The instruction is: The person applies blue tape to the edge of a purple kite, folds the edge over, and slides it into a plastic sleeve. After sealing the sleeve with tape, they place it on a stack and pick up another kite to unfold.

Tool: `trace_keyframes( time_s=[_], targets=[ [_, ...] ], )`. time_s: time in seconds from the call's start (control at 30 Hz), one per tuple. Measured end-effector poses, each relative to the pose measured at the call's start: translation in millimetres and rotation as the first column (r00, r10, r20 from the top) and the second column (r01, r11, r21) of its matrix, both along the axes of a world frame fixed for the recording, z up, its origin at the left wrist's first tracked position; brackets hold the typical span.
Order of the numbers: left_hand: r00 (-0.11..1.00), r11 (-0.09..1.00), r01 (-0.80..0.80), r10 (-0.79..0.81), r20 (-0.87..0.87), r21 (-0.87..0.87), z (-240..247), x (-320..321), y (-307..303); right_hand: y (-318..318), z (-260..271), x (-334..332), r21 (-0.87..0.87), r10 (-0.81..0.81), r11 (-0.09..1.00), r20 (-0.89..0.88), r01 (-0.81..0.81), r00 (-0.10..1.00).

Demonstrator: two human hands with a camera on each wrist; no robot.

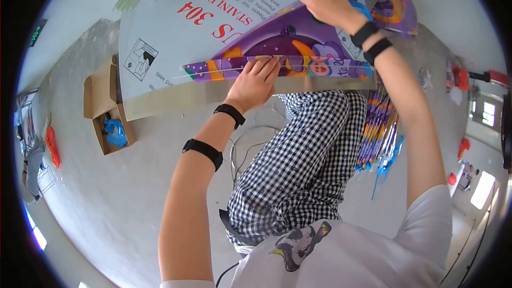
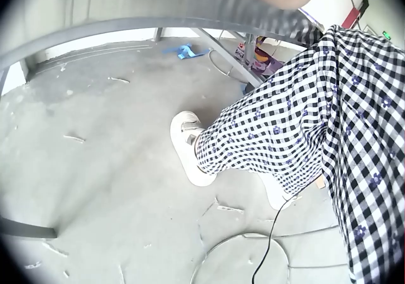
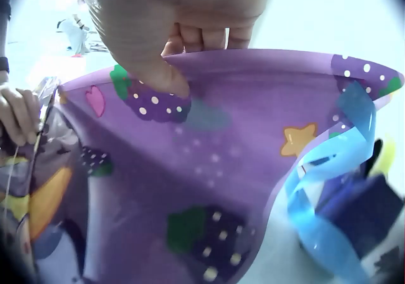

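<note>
1. Left hand, fingers extended, presses the purple printed sheet at the desk's near edge.
2. Right hand pinches the sheet's border.
3. Blue ribbon hangs beside it.

It looks like a small workshop: a table topped with film-covered sheet marked "STAINLESS STEEL", bare grey floor with scraps scattered near the table, an open cardboard box by its left end, and bundled printed pieces near its right end.
</note>
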State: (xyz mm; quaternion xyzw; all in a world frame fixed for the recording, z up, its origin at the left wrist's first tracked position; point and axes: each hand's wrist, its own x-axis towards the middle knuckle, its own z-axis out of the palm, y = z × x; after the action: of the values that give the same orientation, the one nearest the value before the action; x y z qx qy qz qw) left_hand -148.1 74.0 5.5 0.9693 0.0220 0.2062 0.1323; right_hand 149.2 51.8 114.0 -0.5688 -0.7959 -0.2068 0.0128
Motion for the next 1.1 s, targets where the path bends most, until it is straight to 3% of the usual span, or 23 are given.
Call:
trace_keyframes(
  time_s=[0.13,0.33,0.5,0.7,0.8,0.83,0.97,1.1],
  targets=[
    [1.000,1.000,-0.006,0.005,0.012,0.018,-1,1,0,-62,-37,-20,-0.074,-0.178,0.983,-0.095,0.171,0.980],
    [1.000,1.000,-0.012,0.012,-0.004,0.011,-3,1,-1,-114,-68,-46,-0.152,-0.254,0.966,-0.394,0.210,0.883],
    [1.000,1.000,0.001,-0.001,-0.002,-0.021,-2,1,0,-119,-90,-48,-0.027,-0.230,0.968,-0.490,0.249,0.841],
    [0.996,0.983,0.001,0.015,0.085,-0.185,13,10,4,-119,-98,-52,-0.043,-0.258,0.952,-0.642,0.302,0.722],
    [0.995,0.963,-0.093,0.099,0.013,-0.251,16,19,6,-123,-96,-52,-0.054,-0.254,0.952,-0.685,0.300,0.683],
    [0.988,0.965,-0.151,0.143,-0.049,-0.213,17,24,6,-123,-94,-52,-0.053,-0.249,0.954,-0.687,0.294,0.683],
    [0.993,0.992,-0.121,0.121,-0.014,0.023,16,36,11,-123,-96,-48,-0.062,-0.252,0.957,-0.655,0.282,0.712],
    [0.998,0.997,-0.055,0.054,0.011,0.059,5,39,15,-121,-94,-47,-0.025,-0.253,0.950,-0.649,0.312,0.717]
  ],
)
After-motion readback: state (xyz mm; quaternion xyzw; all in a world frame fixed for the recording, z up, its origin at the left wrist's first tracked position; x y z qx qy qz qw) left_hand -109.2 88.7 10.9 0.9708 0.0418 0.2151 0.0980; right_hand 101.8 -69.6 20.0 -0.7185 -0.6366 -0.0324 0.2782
